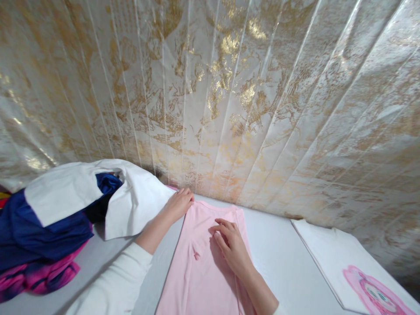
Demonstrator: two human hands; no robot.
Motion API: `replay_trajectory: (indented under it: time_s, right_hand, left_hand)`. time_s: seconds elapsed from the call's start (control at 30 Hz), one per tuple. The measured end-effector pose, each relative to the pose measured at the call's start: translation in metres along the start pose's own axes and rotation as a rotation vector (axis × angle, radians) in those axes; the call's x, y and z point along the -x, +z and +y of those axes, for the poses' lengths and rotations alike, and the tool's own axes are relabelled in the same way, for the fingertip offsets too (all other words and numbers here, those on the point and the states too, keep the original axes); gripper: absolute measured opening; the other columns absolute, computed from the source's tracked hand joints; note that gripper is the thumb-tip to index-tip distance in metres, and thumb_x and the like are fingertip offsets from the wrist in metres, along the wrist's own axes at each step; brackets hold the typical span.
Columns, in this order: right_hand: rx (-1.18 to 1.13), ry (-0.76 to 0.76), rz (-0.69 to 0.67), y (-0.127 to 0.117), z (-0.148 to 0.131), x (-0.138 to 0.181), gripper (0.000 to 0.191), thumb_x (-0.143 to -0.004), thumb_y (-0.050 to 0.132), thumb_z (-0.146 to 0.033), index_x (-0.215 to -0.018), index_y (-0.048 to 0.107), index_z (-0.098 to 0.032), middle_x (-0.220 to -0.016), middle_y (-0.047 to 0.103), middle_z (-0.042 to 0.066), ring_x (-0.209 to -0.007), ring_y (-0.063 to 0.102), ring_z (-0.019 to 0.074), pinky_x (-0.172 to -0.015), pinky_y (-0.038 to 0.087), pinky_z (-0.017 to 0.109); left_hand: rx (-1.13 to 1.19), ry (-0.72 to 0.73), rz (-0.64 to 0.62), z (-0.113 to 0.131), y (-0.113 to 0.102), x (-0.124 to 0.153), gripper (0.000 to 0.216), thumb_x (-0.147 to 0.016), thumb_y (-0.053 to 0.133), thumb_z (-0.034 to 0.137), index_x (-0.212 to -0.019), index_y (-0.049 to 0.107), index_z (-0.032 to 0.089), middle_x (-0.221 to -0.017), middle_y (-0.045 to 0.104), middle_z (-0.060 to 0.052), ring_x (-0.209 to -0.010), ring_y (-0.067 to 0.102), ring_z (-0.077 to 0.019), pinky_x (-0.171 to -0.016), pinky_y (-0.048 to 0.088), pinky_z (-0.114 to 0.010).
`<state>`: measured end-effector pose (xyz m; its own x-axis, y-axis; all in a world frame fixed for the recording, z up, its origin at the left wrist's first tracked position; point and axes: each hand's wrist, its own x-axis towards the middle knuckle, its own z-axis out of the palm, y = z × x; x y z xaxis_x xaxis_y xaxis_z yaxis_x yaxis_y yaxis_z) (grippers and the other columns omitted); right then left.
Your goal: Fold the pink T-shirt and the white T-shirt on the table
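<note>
A light pink top (210,280) lies lengthwise on the white table, its neckline toward the wall and a small pink bow-like detail on its front. My left hand (180,204) is at its upper left corner, fingers bent together on the fabric edge; the fingertips are partly hidden. Over the upper right part of the top is my right hand (231,247), fingers apart and loosely curved, holding nothing. Whether those fingertips touch the cloth I cannot tell.
Left of my arm is a heap of clothes, with a white garment (138,201), a dark blue one (39,240) and a pink-purple one (49,275). A folded white garment (331,249) with a pink print lies at right. Behind stands a gold-patterned wall covering (226,96).
</note>
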<state>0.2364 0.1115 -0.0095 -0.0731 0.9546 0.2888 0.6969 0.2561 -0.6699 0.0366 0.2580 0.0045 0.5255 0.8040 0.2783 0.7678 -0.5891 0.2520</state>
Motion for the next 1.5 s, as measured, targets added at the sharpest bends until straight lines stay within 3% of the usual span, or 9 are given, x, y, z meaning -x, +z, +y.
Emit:
replay_trajectory:
  time_s: [0.37, 0.47, 0.6, 0.73, 0.83, 0.97, 1.17, 1.3, 1.5]
  right_hand:
    - [-0.112, -0.016, 0.116, 0.002, 0.007, -0.003, 0.028, -0.091, 0.043, -0.024, -0.101, 0.069, -0.022, -0.106, 0.064, 0.007, -0.102, 0.056, 0.0220, -0.091, 0.043, 0.037]
    - [-0.198, 0.034, 0.266, -0.002, 0.019, -0.005, 0.029, -0.092, 0.042, -0.031, -0.102, 0.068, -0.021, -0.103, 0.065, 0.008, -0.100, 0.059, 0.0216, -0.089, 0.046, 0.036]
    - [-0.218, 0.159, 0.401, -0.013, 0.042, -0.007, 0.030, -0.089, 0.043, -0.035, -0.106, 0.064, -0.022, -0.109, 0.066, 0.009, -0.101, 0.060, 0.0235, -0.088, 0.047, 0.040]
    - [-0.135, 0.160, 0.391, -0.030, 0.071, -0.009, 0.036, -0.085, 0.042, -0.031, -0.116, 0.059, -0.022, -0.120, 0.065, 0.009, -0.109, 0.060, 0.0249, -0.094, 0.045, 0.043]
    - [-0.025, 0.098, 0.370, -0.043, 0.094, -0.010, 0.045, -0.080, 0.039, -0.023, -0.122, 0.055, -0.021, -0.126, 0.063, 0.009, -0.117, 0.056, 0.0235, -0.101, 0.041, 0.044]
    - [0.068, 0.049, 0.276, -0.051, 0.116, -0.016, 0.044, -0.081, 0.038, -0.025, -0.120, 0.058, -0.021, -0.125, 0.064, 0.010, -0.119, 0.056, 0.0225, -0.102, 0.041, 0.043]
    - [0.150, 0.020, 0.260, -0.053, 0.125, -0.040, 0.032, -0.085, 0.046, -0.034, -0.104, 0.067, -0.021, -0.106, 0.068, 0.009, -0.101, 0.058, 0.0248, -0.094, 0.041, 0.043]
    - [0.213, 0.021, 0.243, -0.052, 0.130, -0.057, 0.027, -0.085, 0.047, -0.034, -0.094, 0.070, -0.021, -0.088, 0.066, 0.007, -0.088, 0.056, 0.0242, -0.086, 0.039, 0.041]
    - [0.266, 0.008, 0.202, -0.049, 0.135, -0.067, 0.021, -0.085, 0.051, -0.033, -0.078, 0.067, -0.021, -0.077, 0.063, 0.004, -0.078, 0.054, 0.0207, -0.080, 0.038, 0.035]
  left_hand:
    - [-0.102, -0.107, 0.048, 0.012, 0.001, -0.001, 0.019, -0.089, 0.046, 0.007, -0.094, 0.061, 0.018, -0.102, 0.057, -0.009, -0.101, 0.051, -0.0256, -0.087, 0.039, -0.038]
    - [-0.069, -0.065, 0.077, 0.029, 0.001, -0.001, 0.027, -0.088, 0.042, 0.002, -0.101, 0.059, 0.018, -0.106, 0.057, -0.010, -0.105, 0.049, -0.0258, -0.089, 0.039, -0.039]
    - [0.021, 0.112, 0.045, 0.070, 0.006, 0.006, 0.026, -0.090, 0.043, 0.004, -0.103, 0.059, 0.020, -0.108, 0.059, -0.006, -0.105, 0.052, -0.0218, -0.090, 0.040, -0.035]
    - [0.106, 0.361, -0.044, 0.105, 0.019, 0.019, 0.020, -0.095, 0.046, 0.018, -0.110, 0.059, 0.023, -0.117, 0.062, -0.002, -0.113, 0.053, -0.0170, -0.097, 0.037, -0.030]
    - [0.131, 0.473, -0.116, 0.113, 0.034, 0.028, 0.035, -0.099, 0.042, 0.031, -0.132, 0.049, 0.022, -0.141, 0.050, -0.006, -0.133, 0.040, -0.0180, -0.107, 0.029, -0.032]
    - [0.144, 0.476, -0.243, 0.109, 0.048, 0.034, 0.056, -0.099, 0.037, 0.042, -0.148, 0.029, 0.017, -0.154, 0.030, -0.012, -0.142, 0.026, -0.0215, -0.114, 0.018, -0.038]
    - [0.198, 0.487, -0.334, 0.107, 0.042, 0.030, 0.057, -0.095, 0.039, 0.035, -0.149, 0.027, 0.016, -0.155, 0.027, -0.011, -0.144, 0.021, -0.0208, -0.116, 0.015, -0.039]
    - [0.214, 0.490, -0.311, 0.111, 0.037, 0.025, 0.051, -0.096, 0.039, 0.030, -0.144, 0.035, 0.015, -0.154, 0.031, -0.012, -0.144, 0.022, -0.0210, -0.116, 0.015, -0.037]
    - [0.195, 0.476, -0.247, 0.121, 0.041, 0.028, 0.050, -0.101, 0.034, 0.040, -0.144, 0.035, 0.016, -0.155, 0.027, -0.013, -0.144, 0.020, -0.0218, -0.115, 0.018, -0.040]
